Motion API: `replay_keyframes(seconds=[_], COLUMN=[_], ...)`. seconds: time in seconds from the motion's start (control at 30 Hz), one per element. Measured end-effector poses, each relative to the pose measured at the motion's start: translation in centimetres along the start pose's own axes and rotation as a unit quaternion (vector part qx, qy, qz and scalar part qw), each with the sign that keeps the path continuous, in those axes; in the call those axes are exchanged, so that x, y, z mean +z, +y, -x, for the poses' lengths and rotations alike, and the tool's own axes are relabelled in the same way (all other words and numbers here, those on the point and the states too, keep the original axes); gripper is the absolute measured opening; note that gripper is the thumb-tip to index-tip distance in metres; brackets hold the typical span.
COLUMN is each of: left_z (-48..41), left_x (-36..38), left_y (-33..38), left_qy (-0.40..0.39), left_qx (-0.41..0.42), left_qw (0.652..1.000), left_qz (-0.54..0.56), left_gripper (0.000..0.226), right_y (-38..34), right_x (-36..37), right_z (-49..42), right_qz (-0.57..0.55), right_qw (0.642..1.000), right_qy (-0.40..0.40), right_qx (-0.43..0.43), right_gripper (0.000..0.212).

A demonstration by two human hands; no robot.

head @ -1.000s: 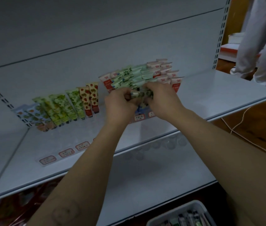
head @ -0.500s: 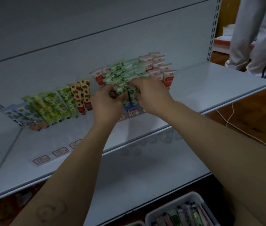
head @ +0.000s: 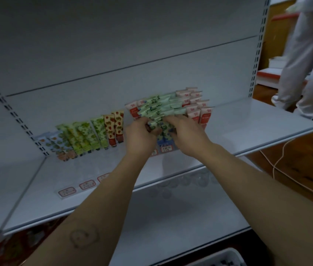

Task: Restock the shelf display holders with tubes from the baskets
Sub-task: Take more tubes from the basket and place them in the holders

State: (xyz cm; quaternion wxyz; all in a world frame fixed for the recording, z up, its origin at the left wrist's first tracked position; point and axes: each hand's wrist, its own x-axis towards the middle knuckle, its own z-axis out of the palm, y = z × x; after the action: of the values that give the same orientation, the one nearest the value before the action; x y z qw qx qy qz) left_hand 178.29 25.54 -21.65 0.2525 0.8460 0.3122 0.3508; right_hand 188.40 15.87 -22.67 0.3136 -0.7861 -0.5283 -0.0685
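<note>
1. Tubes point(head: 173, 104) in green and pink rows packed the right holder point(head: 166, 149) at the back of the shelf point(head: 248, 127). One green tube point(head: 160, 128) stood at the holder's front, between both hands.
2. A second earlier that tube had lain crosswise between the fingertips. It had since been turned nearly upright and lowered against the front row.
3. The left hand point(head: 140, 135) had its fingers curled and pinched the tube's left edge. The right hand point(head: 187, 137) curled its fingers over the tube's right side.
4. Judging by this, the tube was almost seated and needed only a last push down. This holder looked close to full.
5. The left row point(head: 86, 135) stood well apart from the hands. With its labels point(head: 87, 184) far out in front, it probably had room left.
6. Both hands hid the tube's foot and the slot beneath it, so whether it had gone fully in could not be told. The right thumb was also hidden.
7. The basket point(head: 226, 256) was cut off at the lower edge, and its contents were too dark to read.
8. Print on the tubes and labels was blurred. A bystander point(head: 305, 64) at the right was cut off above the legs.
</note>
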Motion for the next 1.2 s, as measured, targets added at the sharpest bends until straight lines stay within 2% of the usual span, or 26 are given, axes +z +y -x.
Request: replay_keyframes(seconds=[0.07,0.17,0.23,0.3,0.4,0.47,0.57,0.63,0.73,0.87,0.97,1.1,1.2], left_z=[0.0,0.0,0.4,1.7,4.7,6.9,10.8,13.6,17.8,22.8,26.5,30.5,32.3], left_x=[0.1,-0.1,-0.3,-0.4,-0.4,-0.2,0.6,1.6,4.1,9.2,12.1,13.8,14.6], left_y=[0.0,0.0,0.2,0.2,-0.8,-1.6,-3.0,-3.8,-5.5,-9.6,-12.4,-15.0,-16.3], left_qy=[-0.001,-0.001,0.000,-0.002,-0.004,-0.022,-0.053,-0.094,-0.207,-0.364,-0.469,-0.558,-0.608], left_qx=[-0.004,-0.029,-0.055,-0.055,-0.012,0.012,0.094,0.132,0.103,0.045,0.030,0.010,0.006], left_qw=[1.000,0.999,0.994,0.993,1.000,0.999,0.992,0.985,0.970,0.922,0.867,0.808,0.771], left_qz=[-0.007,0.018,0.097,0.104,-0.001,-0.042,-0.062,-0.063,-0.069,-0.125,-0.165,-0.186,-0.189], left_gripper=[0.016,0.022,0.032,0.043,0.047,0.041,0.030,0.027,0.028,0.034,0.034,0.034,0.029], right_y=[0.1,-0.3,-0.6,-0.7,-0.5,-0.7,-1.0,-0.7,0.9,3.8,6.1,7.9,8.6], right_x=[-0.1,-1.0,-1.8,-2.2,-2.7,-3.0,-2.5,-1.7,0.2,4.2,7.2,11.0,13.4], right_z=[0.7,1.1,1.4,2.1,3.6,4.8,7.5,9.6,13.2,18.2,22.1,27.7,30.7], right_qz=[-0.019,-0.039,-0.017,0.031,0.086,0.121,0.192,0.206,0.209,0.201,0.193,0.160,0.145], right_qw=[1.000,0.998,0.998,0.999,0.995,0.983,0.950,0.932,0.910,0.861,0.807,0.755,0.704], right_qy=[-0.001,0.044,0.054,0.033,-0.039,-0.129,-0.244,-0.299,-0.357,-0.464,-0.550,-0.616,-0.674], right_qx=[-0.001,0.012,0.019,0.027,0.037,0.037,0.010,0.005,0.018,0.056,0.091,0.157,0.169], right_gripper=[0.059,0.066,0.059,0.049,0.034,0.033,0.037,0.044,0.053,0.054,0.037,0.045,0.050])
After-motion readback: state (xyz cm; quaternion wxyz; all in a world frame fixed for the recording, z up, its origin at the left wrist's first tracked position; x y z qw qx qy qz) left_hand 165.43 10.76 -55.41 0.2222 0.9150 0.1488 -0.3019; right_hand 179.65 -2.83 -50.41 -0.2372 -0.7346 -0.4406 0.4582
